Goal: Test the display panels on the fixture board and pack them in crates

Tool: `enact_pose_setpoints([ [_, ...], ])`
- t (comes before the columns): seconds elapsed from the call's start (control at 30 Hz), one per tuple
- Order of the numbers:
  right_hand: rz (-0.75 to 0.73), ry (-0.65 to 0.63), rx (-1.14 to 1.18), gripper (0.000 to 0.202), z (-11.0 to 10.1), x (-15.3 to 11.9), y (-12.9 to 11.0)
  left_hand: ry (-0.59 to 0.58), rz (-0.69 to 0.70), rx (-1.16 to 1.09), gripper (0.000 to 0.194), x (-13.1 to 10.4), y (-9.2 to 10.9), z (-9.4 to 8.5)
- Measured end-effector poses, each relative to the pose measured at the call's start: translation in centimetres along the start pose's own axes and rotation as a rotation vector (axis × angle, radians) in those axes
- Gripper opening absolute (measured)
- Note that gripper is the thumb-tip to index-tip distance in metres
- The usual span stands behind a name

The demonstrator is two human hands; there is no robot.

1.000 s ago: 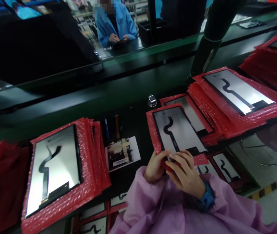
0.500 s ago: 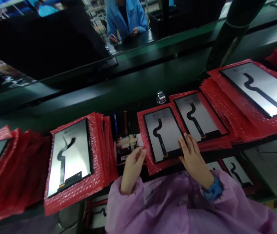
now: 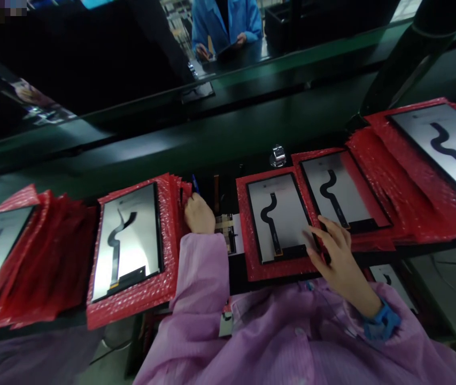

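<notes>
My left hand [image 3: 199,215] is curled closed at the right edge of a stack of red bubble-wrap bags [image 3: 170,214]. A blue pen [image 3: 195,183] shows just above its knuckles; what the fingers hold is hidden. A display panel [image 3: 126,238] with a dark flex cable lies on that stack. My right hand [image 3: 338,256] has its fingers apart, over the right edge of the middle display panel [image 3: 292,222]. This panel rests on a red bubble-wrap bag [image 3: 255,271]. Another display panel [image 3: 356,192] overlaps to the right.
More panels on red bags lie at far left [image 3: 1,240] and far right [image 3: 416,120]. Between the stacks are a small part with circuitry [image 3: 224,224] and a brown strip [image 3: 216,192]. A shiny metal object [image 3: 278,155] stands behind. Across the bench, a person in blue [image 3: 228,27] works.
My left hand has moved up and left, away from the middle panel, to the bag stack and pen. My right hand has shifted slightly rightward, fingers more spread. The view has shifted a little.
</notes>
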State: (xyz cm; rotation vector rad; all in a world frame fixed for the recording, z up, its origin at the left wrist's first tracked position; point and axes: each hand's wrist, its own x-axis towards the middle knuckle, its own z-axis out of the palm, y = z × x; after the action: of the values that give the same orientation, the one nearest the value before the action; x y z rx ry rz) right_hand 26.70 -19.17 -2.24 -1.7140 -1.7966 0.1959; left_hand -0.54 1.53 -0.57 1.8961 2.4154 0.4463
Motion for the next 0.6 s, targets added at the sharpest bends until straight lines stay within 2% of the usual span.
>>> enact_pose_setpoints([
  [0.07,0.034,0.050,0.060,0.029,-0.6,0.3,-0.3,0.028,-0.016,-0.015,0.035,0.3,-0.3,-0.3],
  [0.13,0.102,0.084,0.171,0.023,-1.2,0.6,-0.9,0.107,0.019,-0.101,0.038,0.0,-0.5,-1.2],
  [0.2,0.199,0.080,0.363,0.021,-1.5,1.0,-1.8,0.161,0.161,-0.295,0.035,-1.6,-0.3,-2.3],
  [0.23,0.248,0.053,0.482,0.021,-1.6,1.2,-2.3,0.144,0.276,-0.418,0.031,-3.0,0.1,-2.9],
  [0.27,0.288,0.008,0.608,0.023,-1.5,1.5,-2.8,0.073,0.414,-0.536,0.028,-4.6,0.6,-3.5],
  [0.37,0.343,-0.134,0.887,0.029,-0.8,2.1,-4.4,-0.308,0.821,-0.736,0.023,-10.7,2.5,-4.5],
  [0.4,0.360,-0.160,0.926,0.027,-0.6,2.2,-4.9,-0.417,0.887,-0.778,0.025,-12.6,3.0,-4.5],
  [0.5,0.406,-0.191,0.923,0.023,0.2,1.9,-5.7,-0.516,0.827,-0.803,0.022,-16.8,3.7,-4.2],
  [0.6,0.436,-0.195,0.905,0.027,0.6,0.8,-6.2,-0.599,0.735,-0.752,0.035,-18.4,2.9,-3.9],
])
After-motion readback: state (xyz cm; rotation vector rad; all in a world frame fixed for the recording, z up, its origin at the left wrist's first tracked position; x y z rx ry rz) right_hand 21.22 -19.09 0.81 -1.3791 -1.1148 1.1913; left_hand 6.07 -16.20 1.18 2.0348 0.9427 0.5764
